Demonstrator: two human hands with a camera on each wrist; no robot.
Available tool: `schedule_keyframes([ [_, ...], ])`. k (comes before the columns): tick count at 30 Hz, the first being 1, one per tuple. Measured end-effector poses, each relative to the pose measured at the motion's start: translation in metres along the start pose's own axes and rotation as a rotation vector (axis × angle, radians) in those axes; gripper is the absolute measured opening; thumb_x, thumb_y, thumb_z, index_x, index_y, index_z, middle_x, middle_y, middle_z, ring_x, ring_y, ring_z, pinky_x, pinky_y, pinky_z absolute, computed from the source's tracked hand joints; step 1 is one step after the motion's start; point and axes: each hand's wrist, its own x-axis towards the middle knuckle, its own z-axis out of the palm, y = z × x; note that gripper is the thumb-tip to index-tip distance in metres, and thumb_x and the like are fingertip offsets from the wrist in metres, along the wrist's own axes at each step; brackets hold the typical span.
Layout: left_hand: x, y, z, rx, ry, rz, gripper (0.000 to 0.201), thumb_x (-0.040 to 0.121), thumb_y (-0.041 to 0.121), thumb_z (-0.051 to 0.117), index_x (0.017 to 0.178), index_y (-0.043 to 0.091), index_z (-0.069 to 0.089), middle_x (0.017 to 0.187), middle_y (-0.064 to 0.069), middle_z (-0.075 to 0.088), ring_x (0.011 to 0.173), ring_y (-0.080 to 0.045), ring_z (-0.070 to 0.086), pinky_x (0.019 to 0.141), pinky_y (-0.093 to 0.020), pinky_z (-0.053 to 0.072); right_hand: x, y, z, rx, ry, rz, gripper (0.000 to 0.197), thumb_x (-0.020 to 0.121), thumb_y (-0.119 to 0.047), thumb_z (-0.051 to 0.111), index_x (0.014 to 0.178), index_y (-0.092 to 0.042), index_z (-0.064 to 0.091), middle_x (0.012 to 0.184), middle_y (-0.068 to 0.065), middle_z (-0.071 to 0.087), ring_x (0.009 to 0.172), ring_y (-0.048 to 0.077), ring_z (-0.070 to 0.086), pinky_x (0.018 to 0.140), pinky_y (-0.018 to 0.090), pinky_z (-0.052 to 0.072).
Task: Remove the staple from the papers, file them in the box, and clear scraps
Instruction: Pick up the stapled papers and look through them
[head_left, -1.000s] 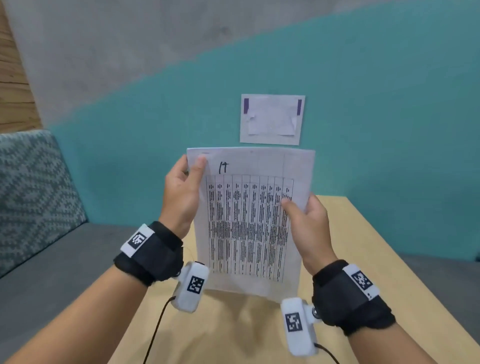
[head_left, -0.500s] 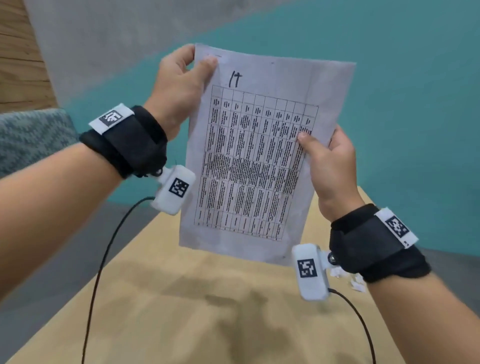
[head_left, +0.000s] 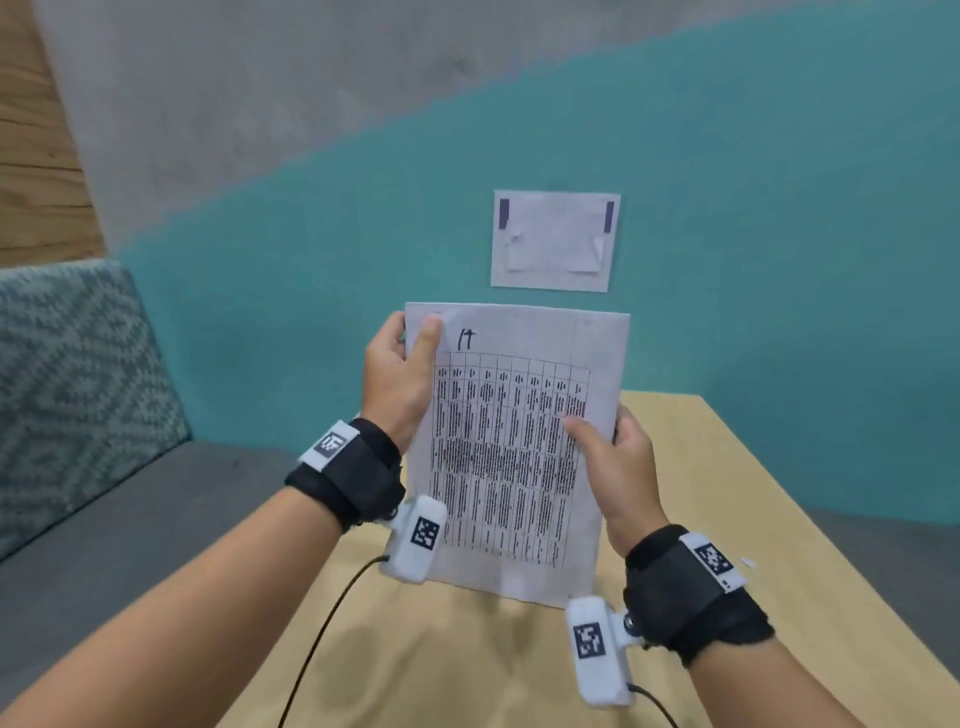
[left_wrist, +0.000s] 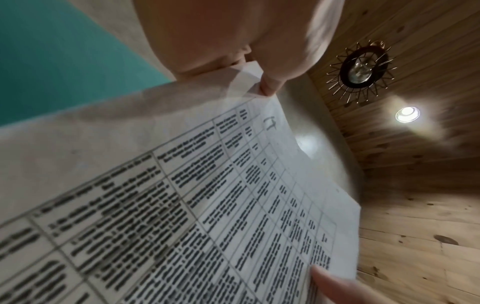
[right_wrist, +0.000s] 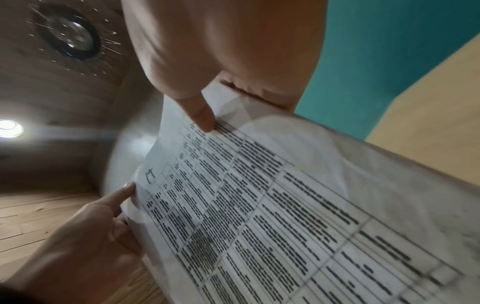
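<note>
Papers (head_left: 519, 441) held upright above table (head_left: 779, 493), long axis vertical, printed side facing wearer, left hand (head_left: 395, 384) pinching top-left corner, right hand (head_left: 618, 467) pinching right edge.

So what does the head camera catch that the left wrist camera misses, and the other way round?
Only the head view shows the wooden table, a small white scrap on it, the taped sheet on the wall, the patterned cushion and both wrist cameras.

Only the left wrist view shows the wooden ceiling, a spiky lamp and a bright spotlight.

Both show the papers with the printed table and a handwritten mark, the left hand pinching their top corner, the right hand pinching the opposite edge, and the teal wall.
</note>
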Motion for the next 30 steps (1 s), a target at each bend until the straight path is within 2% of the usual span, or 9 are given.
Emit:
schedule_keyframes([
  [2,0.001,0.006,0.001,-0.006,0.012,0.008,0.009,0.101,0.023,0.061,0.094,0.022,0.067,0.109,-0.022,0.076,0.101,-0.045,0.073,0.087,-0.061,0.058,0.0,-0.001,0.0,-0.018,-0.011,-0.01,0.013,0.095,-0.015,0.063,0.102,-0.024,0.069,0.097,-0.003,0.073,0.087,0.018,0.066,0.078,0.032,0.053],
  [5,0.01,0.023,0.004,-0.041,0.026,0.06,0.01,0.099,0.022,0.062,0.09,0.019,0.066,0.097,-0.012,0.074,0.086,-0.028,0.071,0.085,-0.056,0.058,0.007,-0.017,0.0,-0.004,0.012,-0.096,0.016,0.095,-0.015,0.063,0.109,-0.022,0.068,0.101,-0.007,0.074,0.089,0.008,0.068,0.078,0.025,0.054],
  [9,0.026,0.036,0.004,-0.108,0.072,0.093,0.033,0.089,0.043,0.07,0.089,0.011,0.061,0.087,-0.012,0.058,0.081,-0.024,0.053,0.075,-0.045,0.05,0.011,-0.03,-0.001,0.018,0.006,-0.177,0.014,0.095,-0.016,0.064,0.105,-0.025,0.067,0.096,-0.009,0.073,0.079,0.003,0.067,0.069,0.016,0.054],
  [11,0.027,0.029,0.005,-0.101,0.073,0.095,0.035,0.089,0.044,0.07,0.092,0.01,0.061,0.085,-0.011,0.055,0.079,-0.024,0.05,0.073,-0.042,0.047,0.008,-0.025,-0.002,0.033,0.007,-0.171,0.016,0.094,-0.014,0.064,0.105,-0.025,0.067,0.097,-0.01,0.074,0.082,0.002,0.068,0.07,0.014,0.054],
  [16,0.009,-0.006,-0.001,0.013,0.051,0.025,0.022,0.098,0.03,0.065,0.082,0.015,0.065,0.086,-0.011,0.067,0.079,-0.022,0.062,0.076,-0.048,0.058,-0.004,0.016,-0.005,-0.017,-0.07,0.012,0.019,0.095,-0.014,0.064,0.109,-0.026,0.066,0.103,-0.008,0.074,0.098,0.011,0.07,0.084,0.028,0.055],
  [19,0.016,-0.004,-0.006,0.058,0.036,0.043,0.019,0.1,0.026,0.064,0.084,0.014,0.065,0.087,-0.013,0.068,0.079,-0.023,0.064,0.074,-0.048,0.059,-0.003,0.024,-0.002,-0.054,-0.115,0.049,0.019,0.097,-0.016,0.06,0.113,-0.026,0.064,0.107,-0.011,0.073,0.098,0.004,0.069,0.09,0.029,0.053],
  [25,0.044,-0.008,-0.03,0.246,-0.024,0.118,0.046,0.099,0.034,0.06,0.092,-0.011,0.055,0.083,-0.011,0.058,0.076,-0.016,0.054,0.071,-0.037,0.049,0.012,0.026,0.007,0.057,-0.263,0.196,0.022,0.094,-0.013,0.066,0.116,-0.015,0.069,0.112,0.002,0.076,0.105,0.02,0.071,0.098,0.04,0.054],
  [27,0.041,-0.024,-0.041,0.331,-0.017,0.109,0.041,0.099,0.035,0.057,0.088,-0.004,0.057,0.079,-0.012,0.059,0.074,-0.015,0.052,0.071,-0.034,0.046,0.011,0.032,0.007,-0.001,-0.368,0.257,0.018,0.095,-0.021,0.066,0.113,-0.019,0.07,0.108,0.0,0.077,0.099,0.019,0.073,0.09,0.038,0.057],
  [30,0.031,-0.051,-0.052,0.407,-0.011,0.084,0.031,0.102,0.03,0.055,0.082,0.006,0.057,0.076,-0.003,0.057,0.069,-0.01,0.049,0.067,-0.028,0.043,0.015,0.038,0.003,-0.181,-0.433,0.386,0.031,0.097,-0.044,0.058,0.106,-0.016,0.07,0.088,0.002,0.076,0.069,0.02,0.071,0.059,0.033,0.057],
])
